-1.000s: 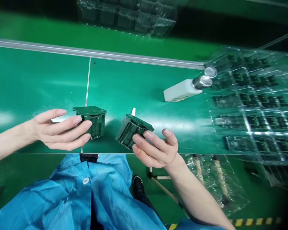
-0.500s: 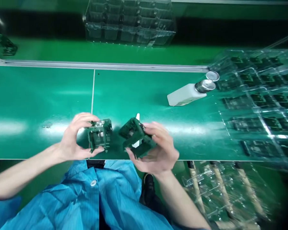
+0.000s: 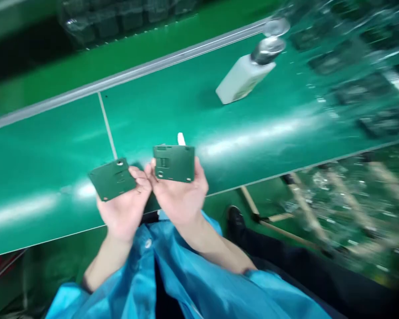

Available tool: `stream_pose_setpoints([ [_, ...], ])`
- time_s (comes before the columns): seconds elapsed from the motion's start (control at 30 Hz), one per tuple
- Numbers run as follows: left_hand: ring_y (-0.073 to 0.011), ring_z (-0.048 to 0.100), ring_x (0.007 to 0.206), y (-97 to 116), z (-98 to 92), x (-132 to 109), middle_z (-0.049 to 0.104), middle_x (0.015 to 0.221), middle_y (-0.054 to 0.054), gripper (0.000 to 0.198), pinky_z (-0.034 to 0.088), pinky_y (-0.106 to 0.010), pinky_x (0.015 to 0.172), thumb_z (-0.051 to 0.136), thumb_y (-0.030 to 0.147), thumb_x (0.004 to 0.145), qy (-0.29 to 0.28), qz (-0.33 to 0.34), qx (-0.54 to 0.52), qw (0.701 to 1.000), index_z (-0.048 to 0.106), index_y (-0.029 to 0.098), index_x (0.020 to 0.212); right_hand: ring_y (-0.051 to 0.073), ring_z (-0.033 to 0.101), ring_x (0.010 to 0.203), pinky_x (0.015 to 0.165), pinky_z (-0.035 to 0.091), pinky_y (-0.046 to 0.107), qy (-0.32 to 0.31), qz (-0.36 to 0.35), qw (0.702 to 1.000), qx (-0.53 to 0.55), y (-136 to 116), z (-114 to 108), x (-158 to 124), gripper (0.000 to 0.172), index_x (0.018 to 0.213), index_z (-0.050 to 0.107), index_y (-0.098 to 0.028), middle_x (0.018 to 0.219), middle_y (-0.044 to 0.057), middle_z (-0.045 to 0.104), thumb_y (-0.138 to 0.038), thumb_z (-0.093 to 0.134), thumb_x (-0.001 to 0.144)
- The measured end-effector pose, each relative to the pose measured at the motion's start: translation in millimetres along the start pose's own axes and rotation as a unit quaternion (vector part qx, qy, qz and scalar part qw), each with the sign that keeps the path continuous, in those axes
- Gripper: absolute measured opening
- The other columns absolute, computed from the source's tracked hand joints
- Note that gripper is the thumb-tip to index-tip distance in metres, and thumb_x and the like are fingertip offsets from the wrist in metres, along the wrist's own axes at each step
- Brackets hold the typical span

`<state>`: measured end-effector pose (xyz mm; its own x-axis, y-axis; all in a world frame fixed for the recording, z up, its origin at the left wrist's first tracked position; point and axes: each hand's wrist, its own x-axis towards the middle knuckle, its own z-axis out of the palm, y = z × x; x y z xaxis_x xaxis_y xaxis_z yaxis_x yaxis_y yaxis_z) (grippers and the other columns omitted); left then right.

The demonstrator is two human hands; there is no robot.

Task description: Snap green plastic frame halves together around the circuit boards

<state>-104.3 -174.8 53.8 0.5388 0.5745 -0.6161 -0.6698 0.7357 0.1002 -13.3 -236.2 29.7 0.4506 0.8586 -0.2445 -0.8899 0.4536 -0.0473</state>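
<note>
Within hands (image 3: 123, 210) — housings (image 3: 176, 164) now turned.

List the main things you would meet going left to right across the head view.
Green part held in the left hand, green part held in the right hand, white bottle, clear plastic trays.

Your left case (image 3: 109, 180) and right case (image 3: 179, 165) are dark green, your jacket (image 3: 193, 270) bright blue with a white button (image 3: 148, 243), your table (image 3: 173, 104) green with one pale line (image 3: 107, 124), and the bottle (image 3: 242, 79) white with a silver cap (image 3: 267, 50).
</note>
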Motion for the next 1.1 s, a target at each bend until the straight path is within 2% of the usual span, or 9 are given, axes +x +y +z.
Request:
stream_pose_setpoints([
  [0.2, -0.0123, 0.067, 0.076, -1, 9.1, 0, 0.064, 0.085, -0.009, 0.048, 0.058, -0.021, 0.071, 0.035, 0.052, 0.095, 0.032, 0.006, -0.015, 0.999, 0.052, 0.009, 0.109, 0.021, 0.067, 0.09, 0.098, 0.056, 0.049, -0.019, -0.012, 1.0, -0.016, 0, 1, 4, 0.023, 0.095, 0.072, -0.025, 0.107, 0.0, 0.07, -0.047, 0.07, 0.088],
  [0.33, -0.0127, 0.066, 0.075, 0, 8.6, -3, 0.063, 0.085, -0.008, 0.049, 0.057, -0.023, 0.07, 0.037, 0.052, 0.095, 0.047, 0.012, -0.029, 0.998, 0.051, 0.01, 0.115, 0.021, 0.067, 0.09, 0.097, 0.057, 0.045, -0.02, -0.018, 0.999, -0.041, 1, 1, 2, 0.027, 0.096, 0.073, -0.027, 0.106, -0.001, 0.07, -0.052, 0.072, 0.086],
  [0.5, -0.0136, 0.065, 0.079, -3, 5.9, -4, 0.064, 0.087, -0.009, 0.041, 0.056, -0.024, 0.073, 0.042, 0.05, 0.093, 0.041, 0.005, -0.019, 0.999, 0.055, 0.012, 0.105, 0.025, 0.065, 0.102, 0.102, 0.052, 0.052, -0.006, -0.037, 0.994, -0.1, 2, -3, 1, 0.034, 0.101, 0.072, -0.028, 0.112, 0.001, 0.068, -0.059, 0.063, 0.09],
  [0.67, -0.016, 0.065, 0.088, 10, -10.6, 8, 0.065, 0.095, -0.009, 0.048, 0.056, -0.027, 0.082, 0.061, 0.057, 0.082, -0.015, 0.059, 0.13, 0.99, 0.063, 0.015, 0.104, 0.029, 0.062, 0.109, 0.105, 0.049, 0.058, -0.012, -0.084, 0.975, -0.207, -2, -12, 2, 0.043, 0.107, 0.07, -0.028, 0.112, 0.005, 0.067, -0.065, 0.065, 0.086],
  [0.73, -0.02, 0.066, 0.093, 28, -22.6, 19, 0.066, 0.097, -0.007, 0.059, 0.056, -0.033, 0.087, 0.069, 0.072, 0.069, -0.04, 0.148, 0.303, 0.94, 0.065, 0.02, 0.098, 0.028, 0.062, 0.111, 0.104, 0.05, 0.057, -0.023, -0.132, 0.946, -0.296, -11, -21, 5, 0.046, 0.115, 0.066, -0.029, 0.114, 0.004, 0.065, -0.061, 0.071, 0.082],
  [0.8, -0.0245, 0.066, 0.096, 53, -34.8, 31, 0.066, 0.094, -0.004, 0.068, 0.056, -0.041, 0.092, 0.073, 0.081, 0.055, -0.045, 0.238, 0.471, 0.848, 0.066, 0.024, 0.091, 0.027, 0.061, 0.113, 0.104, 0.051, 0.052, -0.044, -0.19, 0.891, -0.411, -23, -33, 9, 0.053, 0.127, 0.059, -0.031, 0.122, 0.004, 0.062, -0.051, 0.077, 0.081],
  [0.93, -0.0286, 0.064, 0.109, 100, -55.5, 41, 0.07, 0.109, -0.006, 0.069, 0.043, -0.047, 0.113, 0.099, 0.035, 0.04, -0.045, 0.272, 0.613, 0.74, 0.069, 0.023, 0.101, 0.026, 0.054, 0.127, 0.113, 0.045, 0.045, -0.139, -0.207, 0.718, -0.65, -40, -46, 13, 0.059, 0.14, 0.049, -0.024, 0.137, 0.011, 0.054, -0.028, 0.071, 0.085],
  [1.0, -0.0298, 0.06, 0.121, 116, -67.5, 41, 0.067, 0.125, -0.007, 0.064, 0.039, -0.049, 0.117, 0.091, 0.042, 0.058, -0.074, 0.269, 0.767, 0.577, 0.066, 0.026, 0.115, 0.025, 0.049, 0.133, 0.117, 0.04, 0.043, -0.181, -0.186, 0.622, -0.739, -41, -44, 11, 0.057, 0.139, 0.047, -0.018, 0.14, 0.013, 0.051, -0.018, 0.066, 0.085],
  [1.1, -0.0308, 0.065, 0.116, 130, -88.4, 43, 0.067, 0.126, -0.005, 0.06, 0.048, -0.048, 0.108, 0.079, 0.055, 0.07, -0.123, 0.304, 0.835, 0.442, 0.063, 0.028, 0.122, 0.023, 0.043, 0.139, 0.118, 0.039, 0.035, -0.226, -0.152, 0.483, -0.832, -34, -38, 10, 0.062, 0.14, 0.043, -0.012, 0.144, 0.016, 0.047, -0.014, 0.067, 0.084],
])
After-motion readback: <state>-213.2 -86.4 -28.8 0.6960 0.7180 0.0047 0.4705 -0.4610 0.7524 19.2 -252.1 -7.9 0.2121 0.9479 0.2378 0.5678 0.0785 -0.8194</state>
